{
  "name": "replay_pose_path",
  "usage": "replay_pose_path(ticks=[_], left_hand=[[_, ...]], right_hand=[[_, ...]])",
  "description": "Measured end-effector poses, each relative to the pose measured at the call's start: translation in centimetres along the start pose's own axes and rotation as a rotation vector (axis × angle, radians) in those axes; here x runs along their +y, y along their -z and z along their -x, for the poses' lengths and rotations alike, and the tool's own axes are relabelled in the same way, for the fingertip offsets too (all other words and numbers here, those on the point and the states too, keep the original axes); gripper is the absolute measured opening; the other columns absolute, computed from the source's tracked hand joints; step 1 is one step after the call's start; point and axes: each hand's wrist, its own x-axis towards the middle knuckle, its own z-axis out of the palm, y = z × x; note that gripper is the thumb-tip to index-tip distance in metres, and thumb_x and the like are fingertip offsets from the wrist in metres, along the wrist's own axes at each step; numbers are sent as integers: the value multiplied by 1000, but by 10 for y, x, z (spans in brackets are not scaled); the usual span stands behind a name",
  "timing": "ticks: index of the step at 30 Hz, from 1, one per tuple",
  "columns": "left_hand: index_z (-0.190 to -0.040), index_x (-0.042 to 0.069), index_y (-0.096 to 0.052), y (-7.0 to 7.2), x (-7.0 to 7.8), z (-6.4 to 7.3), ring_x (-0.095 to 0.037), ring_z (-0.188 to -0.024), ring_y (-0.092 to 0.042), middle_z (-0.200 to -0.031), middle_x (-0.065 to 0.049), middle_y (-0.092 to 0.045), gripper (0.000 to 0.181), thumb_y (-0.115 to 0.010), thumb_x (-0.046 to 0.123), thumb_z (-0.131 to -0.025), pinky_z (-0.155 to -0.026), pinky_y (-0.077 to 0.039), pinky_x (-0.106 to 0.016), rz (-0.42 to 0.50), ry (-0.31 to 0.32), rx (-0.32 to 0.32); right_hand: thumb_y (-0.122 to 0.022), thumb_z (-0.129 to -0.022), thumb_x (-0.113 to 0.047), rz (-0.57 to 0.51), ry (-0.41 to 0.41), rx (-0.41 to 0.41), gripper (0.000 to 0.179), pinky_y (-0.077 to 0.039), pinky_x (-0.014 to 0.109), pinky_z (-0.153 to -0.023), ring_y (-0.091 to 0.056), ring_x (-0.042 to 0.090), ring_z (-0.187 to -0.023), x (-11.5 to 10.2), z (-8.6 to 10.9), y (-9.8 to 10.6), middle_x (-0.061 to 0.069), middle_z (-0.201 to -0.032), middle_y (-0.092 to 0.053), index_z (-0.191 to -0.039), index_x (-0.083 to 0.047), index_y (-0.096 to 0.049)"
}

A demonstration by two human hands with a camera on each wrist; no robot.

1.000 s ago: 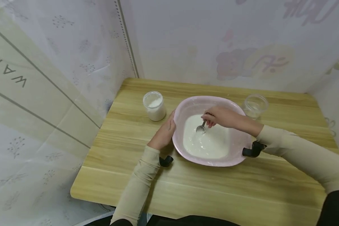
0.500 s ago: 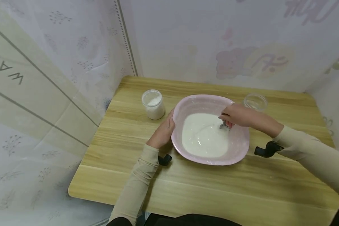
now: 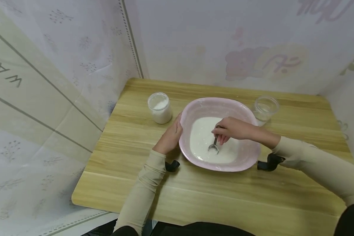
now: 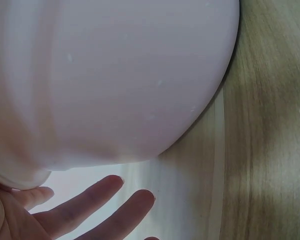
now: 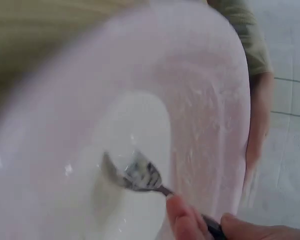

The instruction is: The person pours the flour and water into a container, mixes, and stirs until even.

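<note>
A pink plastic basin point(image 3: 249, 152) stands on the wooden table, with milky white liquid point(image 3: 199, 134) in its bottom. Over it, my right hand point(image 3: 231, 127) pinches the handle of a metal spoon point(image 3: 215, 141), whose bowl dips into the liquid. In the right wrist view the spoon point(image 5: 142, 175) looks wet and coated with white. At the basin's left side, my left hand point(image 3: 169, 137) rests against the outer wall just below the rim. The left wrist view shows its fingers point(image 4: 117, 215) extended and spread beneath the rim, beside the pink wall point(image 4: 125, 85).
A clear jar point(image 3: 161, 113) partly filled with white powder stands left of the basin. Behind the right forearm is a clear round container point(image 3: 265, 106). Patterned wall sheets point(image 3: 180, 42) rise at the back and sides of the table point(image 3: 121, 177).
The right hand with the spoon swept to the basin's right side, then came back left, the spoon now lower in the liquid toward the person. The left hand stays at the basin.
</note>
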Motion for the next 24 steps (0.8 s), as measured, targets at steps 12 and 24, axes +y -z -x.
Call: replay_pose_path(ticks=[12,24], left_hand=[[-170,18,-11,2,0,0,-25,-161,-23,-176,-5,-18,58,-17,34,-115,-134,-17,-40,-29,-4,10],[-170,18,-12,1,-1,-2,-27,-160,-25,-175,-6,-20,57,-17,33,-114,-133,-19,-42,-14,-10,1]], right_hand=[[-48,-111,-13,305,-139,204,32,-55,36,-66,-68,27,-71,5,-9,47,17,-80,-71,-96,3,-71],[-53,-110,-17,198,-45,264,32,-65,37,-74,-77,26,-78,5,-35,44,12,-85,-77,-106,4,-76]])
